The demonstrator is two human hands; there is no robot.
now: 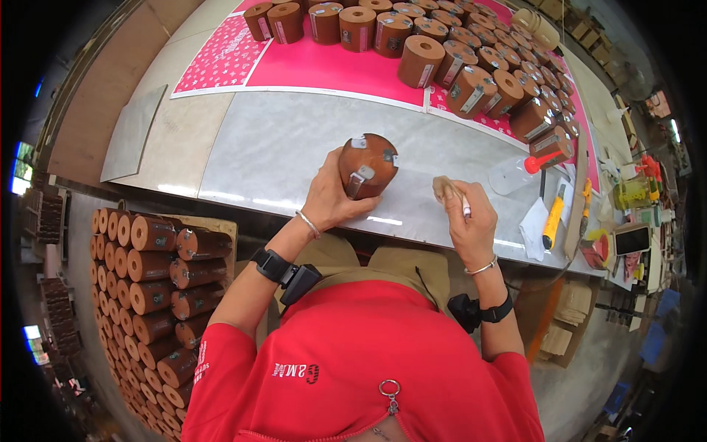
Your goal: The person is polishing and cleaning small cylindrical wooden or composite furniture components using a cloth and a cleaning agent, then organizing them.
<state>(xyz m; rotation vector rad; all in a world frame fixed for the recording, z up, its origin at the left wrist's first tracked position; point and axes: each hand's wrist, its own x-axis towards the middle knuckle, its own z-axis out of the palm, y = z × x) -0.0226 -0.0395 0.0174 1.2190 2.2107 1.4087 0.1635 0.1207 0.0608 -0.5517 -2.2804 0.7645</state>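
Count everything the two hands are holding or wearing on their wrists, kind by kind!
Brown roll, in the left hand: 1
Small pale wad, in the right hand: 1
Silver bracelets, one on each wrist: 2
Black wrist bands, one on each wrist: 2
Total: 6

Bare grey table sheet (280,151) all around the held brown cylinder (368,166): open to its left, ahead of it up to the pink mat (331,66), and below it to the table edge. Beyond that, blocked by rows of brown cylinders (471,66) on the mat. To the cylinder's right, past the right hand (468,217), crowded by a clear squeeze bottle (515,173), yellow utility knife (552,217) and wooden strip (578,199).
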